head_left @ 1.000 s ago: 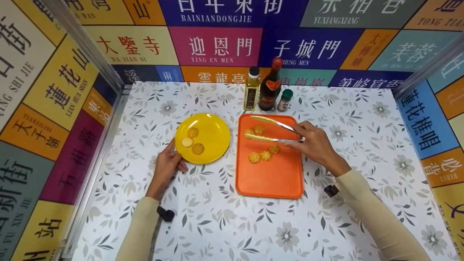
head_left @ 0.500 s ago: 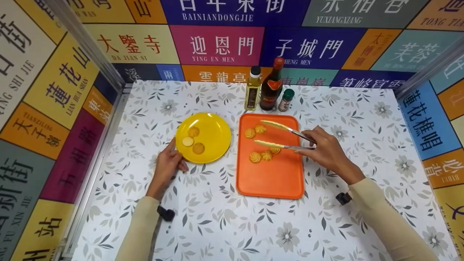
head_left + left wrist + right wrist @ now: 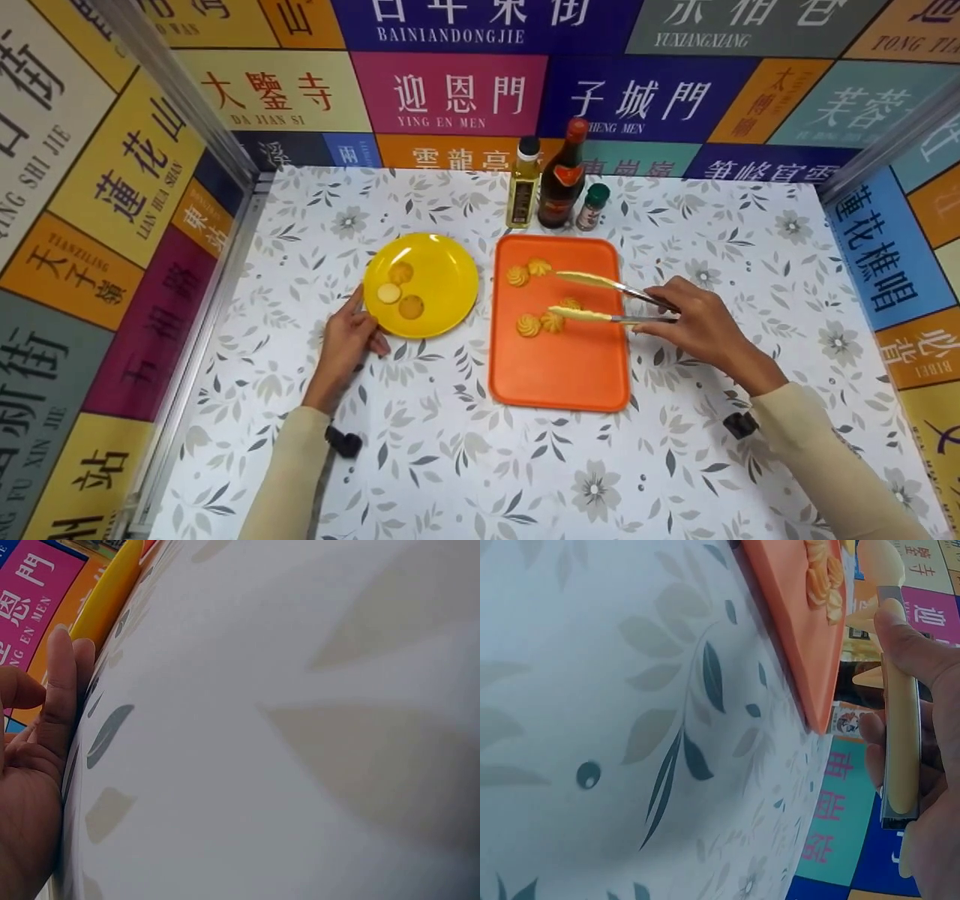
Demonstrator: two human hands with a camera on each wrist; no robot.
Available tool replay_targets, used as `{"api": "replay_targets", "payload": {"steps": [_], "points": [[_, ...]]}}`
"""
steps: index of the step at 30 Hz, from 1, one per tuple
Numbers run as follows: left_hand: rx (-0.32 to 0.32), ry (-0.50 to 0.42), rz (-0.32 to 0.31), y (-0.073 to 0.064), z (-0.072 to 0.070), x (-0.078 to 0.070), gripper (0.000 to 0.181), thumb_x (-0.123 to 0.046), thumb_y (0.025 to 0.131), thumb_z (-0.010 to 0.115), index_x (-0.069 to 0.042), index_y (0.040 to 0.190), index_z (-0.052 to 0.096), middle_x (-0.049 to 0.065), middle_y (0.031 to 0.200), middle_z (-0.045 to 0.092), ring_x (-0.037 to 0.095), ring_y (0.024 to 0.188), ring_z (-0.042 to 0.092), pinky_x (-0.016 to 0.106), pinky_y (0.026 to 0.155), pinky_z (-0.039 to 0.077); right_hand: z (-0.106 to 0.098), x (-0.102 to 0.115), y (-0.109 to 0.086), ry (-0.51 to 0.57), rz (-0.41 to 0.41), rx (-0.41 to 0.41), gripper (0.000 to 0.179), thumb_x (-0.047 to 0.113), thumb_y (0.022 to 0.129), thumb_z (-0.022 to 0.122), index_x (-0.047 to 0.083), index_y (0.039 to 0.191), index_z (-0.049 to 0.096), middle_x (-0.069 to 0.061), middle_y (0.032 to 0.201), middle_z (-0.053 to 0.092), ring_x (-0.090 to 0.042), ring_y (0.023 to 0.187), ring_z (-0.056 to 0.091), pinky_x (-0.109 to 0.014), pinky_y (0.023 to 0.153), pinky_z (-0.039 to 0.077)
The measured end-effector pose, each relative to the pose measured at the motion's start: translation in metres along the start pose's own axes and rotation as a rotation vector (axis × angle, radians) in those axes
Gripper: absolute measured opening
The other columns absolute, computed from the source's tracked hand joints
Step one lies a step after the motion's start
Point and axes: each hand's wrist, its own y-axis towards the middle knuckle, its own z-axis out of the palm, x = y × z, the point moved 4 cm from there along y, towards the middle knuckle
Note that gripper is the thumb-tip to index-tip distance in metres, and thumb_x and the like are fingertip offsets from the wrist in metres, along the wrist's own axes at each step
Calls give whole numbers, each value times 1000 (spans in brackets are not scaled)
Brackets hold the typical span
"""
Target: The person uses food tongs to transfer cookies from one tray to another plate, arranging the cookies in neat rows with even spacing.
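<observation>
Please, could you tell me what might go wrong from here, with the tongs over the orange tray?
1. The right hand holds the tongs with their arms apart. In the head view, one arm overlaps the close group of three cookies on the orange tray, so closing them might nudge a neighbouring cookie.
2. The left hand touches the edge of the yellow plate; an accidental push could slide it and shift its cookies.

Spread cream-tipped tongs point(image 3: 589, 278) point left over an orange tray point(image 3: 559, 375) holding five swirled cookies point(image 3: 528, 325); to its left, a yellow plate point(image 3: 446, 281) bears three other cookies point(image 3: 411, 307).
</observation>
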Motion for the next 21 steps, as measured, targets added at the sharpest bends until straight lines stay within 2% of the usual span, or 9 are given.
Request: {"api": "replay_targets", "payload": {"steps": [8,15,21], "points": [[-3,8,-10,0,0,1,73,-2,108,56,-12,175,29,27,82,71,29,58,72,36,57,66,-2,-6,-12,-18,36,55,49,13,76,102,1,119,83,-2,90,58,-18,73,54,-14,62,37],[-8,1,-20,-1,0,1,73,-3,109,57,-13,175,30,28,83,71,27,58,71,36,58,66,-2,-16,-16,2,106,96,48,14,80,100,1,123,83,-9,93,64,-24,75,57,-14,63,38],[1,-7,-35,0,0,1,72,-4,110,57,-16,175,30,30,86,70,29,60,71,37,60,67,-1,-23,-20,-1,141,137,48,14,82,99,0,124,83,-9,98,66,-26,78,60,-15,65,40]]}}
